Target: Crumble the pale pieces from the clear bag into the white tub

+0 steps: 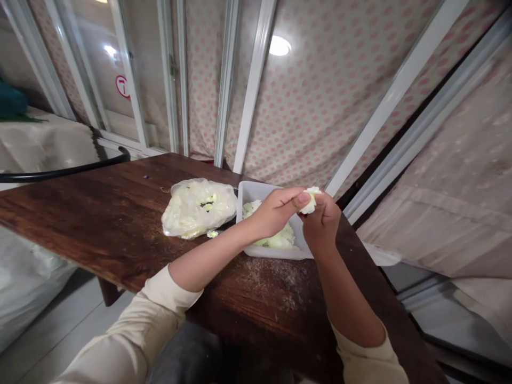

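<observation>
A small white and pale-yellow floret piece (311, 200) is pinched between both hands, above the right part of a white plastic tray (245, 194). My left hand (279, 209) grips it from the left with thumb and fingers. From the right, my right hand (322, 217) holds the same piece, its fingers curled. Pale, crumbly pieces (278, 238) lie in the tray, partly hidden under my left hand and forearm. Left of the tray rests a clear plastic bag (200, 205) of similar pale pieces, with one small bit (212, 234) beside it on the wood.
The dark wooden table (100, 202) has white crumbs scattered in front of the tray. Framed glass panels and a dotted curtain (312, 106) stand behind it. A large plastic bag (28, 282) is at the lower left.
</observation>
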Action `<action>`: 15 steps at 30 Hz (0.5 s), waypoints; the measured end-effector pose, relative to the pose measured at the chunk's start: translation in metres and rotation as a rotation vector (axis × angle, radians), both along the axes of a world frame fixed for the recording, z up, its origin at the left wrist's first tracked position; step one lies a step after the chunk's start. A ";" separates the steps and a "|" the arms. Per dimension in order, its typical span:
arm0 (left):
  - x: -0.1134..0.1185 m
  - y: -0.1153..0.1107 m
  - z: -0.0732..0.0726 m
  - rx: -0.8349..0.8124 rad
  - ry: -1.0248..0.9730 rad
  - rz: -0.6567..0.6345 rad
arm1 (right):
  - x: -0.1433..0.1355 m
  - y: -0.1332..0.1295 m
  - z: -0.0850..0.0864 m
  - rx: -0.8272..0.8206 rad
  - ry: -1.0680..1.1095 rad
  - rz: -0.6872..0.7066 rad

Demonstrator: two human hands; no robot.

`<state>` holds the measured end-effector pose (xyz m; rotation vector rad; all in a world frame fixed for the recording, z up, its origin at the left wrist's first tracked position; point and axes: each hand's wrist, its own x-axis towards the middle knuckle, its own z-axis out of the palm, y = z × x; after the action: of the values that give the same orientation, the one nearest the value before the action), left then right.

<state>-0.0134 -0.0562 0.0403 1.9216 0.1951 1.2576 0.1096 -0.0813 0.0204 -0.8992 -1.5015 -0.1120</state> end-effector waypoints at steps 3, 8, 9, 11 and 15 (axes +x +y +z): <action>-0.001 -0.002 0.000 -0.040 -0.026 -0.108 | -0.001 -0.002 0.001 -0.014 0.023 0.031; -0.005 0.004 0.001 -0.050 -0.034 -0.167 | -0.002 -0.004 0.009 -0.115 -0.036 0.157; -0.006 0.006 0.001 -0.028 -0.037 -0.163 | -0.001 -0.003 0.011 -0.144 -0.048 0.194; -0.008 0.010 0.002 0.011 -0.025 -0.122 | 0.005 0.001 0.012 -0.217 -0.060 0.270; -0.008 0.030 -0.005 0.125 0.173 0.118 | 0.023 0.025 0.001 -0.333 -0.056 0.274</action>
<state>-0.0210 -0.0260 0.0353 2.1549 0.3301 1.2039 0.1326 -0.0567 0.0218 -0.9465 -1.7111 0.3240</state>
